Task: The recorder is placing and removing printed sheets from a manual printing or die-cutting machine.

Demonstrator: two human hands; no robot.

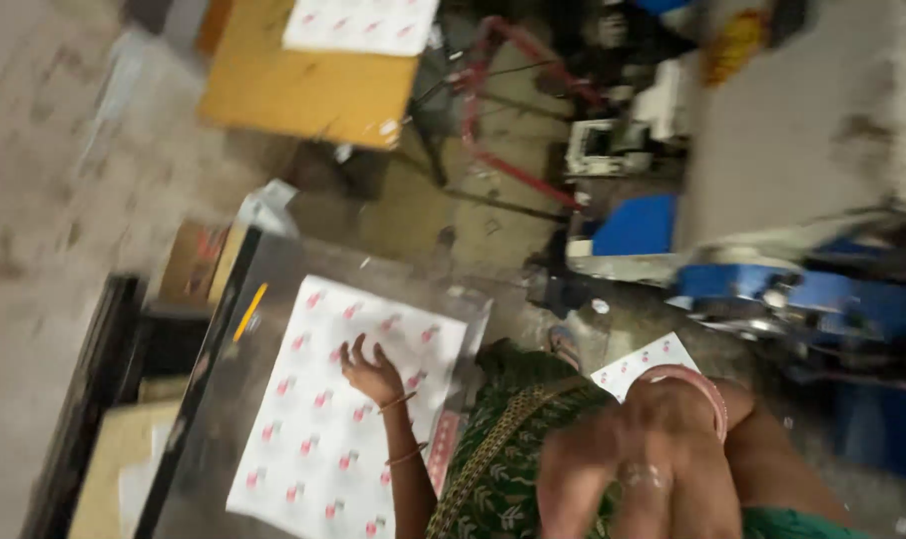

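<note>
The left hand (370, 374) is resting with fingers apart on the white printed sheet (348, 399) lying flat on the grey table (199, 469), which is looking thin, light, floppy, best lifted by an edge, while the blurred right hand (623, 474) is hanging loosely open, holding nothing.

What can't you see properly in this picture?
- Right hand, head view: blurred by motion and close to the camera, so whether it holds anything cannot be told.
- Small printed sheet: mostly hidden behind that hand and wrist.
- Big printed sheet under the left hand: its red marks are too small and blurred to identify.
- Blue machine: blurred, cut off by the right edge.
</note>
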